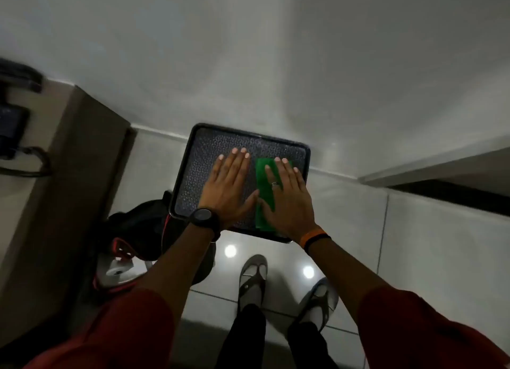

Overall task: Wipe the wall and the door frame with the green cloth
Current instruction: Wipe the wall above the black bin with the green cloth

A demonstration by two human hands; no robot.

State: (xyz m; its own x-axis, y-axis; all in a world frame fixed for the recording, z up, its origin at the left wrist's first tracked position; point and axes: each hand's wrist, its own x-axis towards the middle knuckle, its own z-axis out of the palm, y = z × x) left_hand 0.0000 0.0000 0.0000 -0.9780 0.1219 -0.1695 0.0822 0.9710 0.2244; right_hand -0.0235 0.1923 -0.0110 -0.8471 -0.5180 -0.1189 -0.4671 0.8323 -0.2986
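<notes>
Both hands lie flat, fingers spread, on the tray (pixel 299 150). Right hand (pixel 287 200) presses the green cloth (pixel 263 186) near the tray's right edge; left hand (pixel 229 186) rests bare beside it. Cloth's long axis runs toward the wall (pixel 276 64), just beyond the tray's far edge

Both hands, left (pixel 230 185) and right (pixel 288 200), lie flat, fingers extended.

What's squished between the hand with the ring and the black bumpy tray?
The green cloth, seen in the head view. The right hand presses it flat against the tray.

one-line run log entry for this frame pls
phase: pre-wipe | left hand: flat on black tray | right hand: flat, pressing green cloth on tray | wall: untouched
</notes>
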